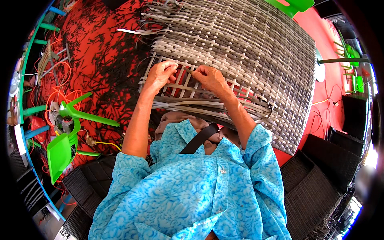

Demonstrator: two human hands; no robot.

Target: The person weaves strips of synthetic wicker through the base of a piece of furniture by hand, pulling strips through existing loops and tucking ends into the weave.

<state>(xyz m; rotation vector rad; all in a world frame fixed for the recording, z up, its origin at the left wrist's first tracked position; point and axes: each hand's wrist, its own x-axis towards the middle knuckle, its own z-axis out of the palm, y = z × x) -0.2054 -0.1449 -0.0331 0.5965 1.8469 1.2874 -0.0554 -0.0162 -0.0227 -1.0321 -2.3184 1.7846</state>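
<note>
A large grey-brown woven wicker panel (236,52) lies in front of me, its near left part an unwoven gap of bare crossing strips with red showing through. Over the gap's left side, my left hand (161,75) is closed in a pinch; what it holds, if anything, is too small to make out. Facing it from the right, my right hand (211,81) pinches a thin wicker strip whose dark end pokes out toward the left hand. A bundle of loose flat strips (192,105) runs along the panel's near edge, close to my lap. More loose ends (138,31) stick out at its far left.
Dark strip scraps litter the red floor (92,52) at left. A green plastic chair (60,154) stands there beside orange cords (60,86) and a blue-green frame (21,100). Dark woven pieces (314,188) stand at lower right; another green chair (294,6) is at the far edge.
</note>
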